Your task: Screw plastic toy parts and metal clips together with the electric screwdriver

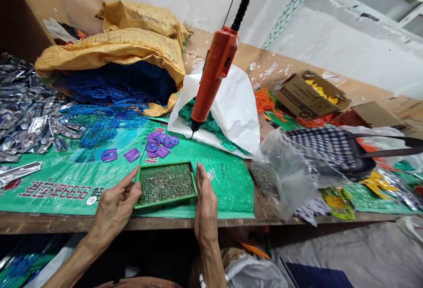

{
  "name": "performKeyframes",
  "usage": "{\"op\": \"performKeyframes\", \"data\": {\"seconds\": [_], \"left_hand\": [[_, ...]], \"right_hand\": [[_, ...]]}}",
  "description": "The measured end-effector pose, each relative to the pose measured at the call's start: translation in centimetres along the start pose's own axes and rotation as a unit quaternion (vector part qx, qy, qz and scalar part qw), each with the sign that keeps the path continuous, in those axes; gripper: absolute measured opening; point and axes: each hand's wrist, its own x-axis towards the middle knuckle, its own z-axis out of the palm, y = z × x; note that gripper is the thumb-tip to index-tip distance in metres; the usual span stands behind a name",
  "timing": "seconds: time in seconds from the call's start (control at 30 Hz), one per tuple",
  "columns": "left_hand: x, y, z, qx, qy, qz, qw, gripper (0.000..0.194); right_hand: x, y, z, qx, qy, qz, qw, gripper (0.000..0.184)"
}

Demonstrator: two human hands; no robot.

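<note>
A small green tray (pixel 139 175) full of tiny metal screws rests on the green woven mat near the bench's front edge. My left hand (pixel 116 203) grips its left side, fingers curled against the rim. My right hand (pixel 205 202) presses flat against its right side, fingers together along the edge. An orange electric screwdriver (pixel 213 76) hangs from a black cord above and behind the tray, tip down over the mat. Purple plastic pieces (pixel 160 142) lie just behind the tray.
Blue plastic frames (pixel 105 112) spill from a yellow sack (pixel 115 46) at back left. Shiny metal parts (pixel 23 107) are heaped at far left. A clear bag of screws (pixel 280 173), a checked bag (pixel 330 147) and a cardboard box (pixel 307 94) crowd the right.
</note>
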Motion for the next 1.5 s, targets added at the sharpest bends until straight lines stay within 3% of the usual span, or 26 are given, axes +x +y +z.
{"op": "performKeyframes", "data": {"seconds": [0.2, 0.33, 0.47, 0.63, 0.8, 0.93, 1.1, 1.23, 1.4, 1.5], "left_hand": [[0.1, 1.1, 0.2, -0.008, -0.022, 0.002, 1.0, 0.08], [0.3, 1.4, -0.1, -0.023, 0.057, -0.035, 0.997, 0.087], [0.2, 1.0, 0.1, -0.003, -0.002, 0.021, 1.0, 0.077], [0.3, 1.1, 0.0, -0.011, 0.035, -0.009, 0.999, 0.08], [0.5, 1.2, -0.4, -0.005, -0.031, 0.011, 0.999, 0.075], [0.4, 1.1, -0.2, -0.015, 0.049, -0.031, 0.998, 0.084], [0.0, 1.0, 0.0, 0.002, -0.011, 0.015, 1.0, 0.075], [0.3, 1.0, -0.2, -0.01, 0.062, -0.022, 0.998, 0.081], [0.2, 1.2, -0.4, -0.008, 0.0, 0.003, 1.0, 0.074], [0.1, 1.3, -0.6, -0.011, 0.043, -0.022, 0.999, 0.081]], "right_hand": [[-0.1, 0.0, 0.0, -0.036, -0.004, -0.008, 0.999, 0.055], [-0.1, 0.1, 0.1, 0.009, 0.011, 0.004, 1.0, 0.055], [0.0, -0.2, 0.2, -0.033, 0.002, 0.005, 0.999, 0.055], [-0.1, -0.3, 0.2, 0.001, 0.007, 0.013, 1.0, 0.057], [-0.1, -0.5, 0.2, -0.028, 0.007, 0.006, 1.0, 0.055], [-0.1, -0.2, 0.2, 0.032, 0.01, 0.017, 0.999, 0.054], [-0.1, -0.1, 0.1, 0.009, 0.027, 0.012, 1.0, 0.054], [-0.1, -0.1, 0.2, 0.05, 0.015, 0.019, 0.998, 0.053], [-0.2, -0.2, 0.4, 0.061, 0.038, 0.034, 0.997, 0.052], [-0.2, -0.1, 0.5, 0.095, 0.044, 0.036, 0.994, 0.052]]}}
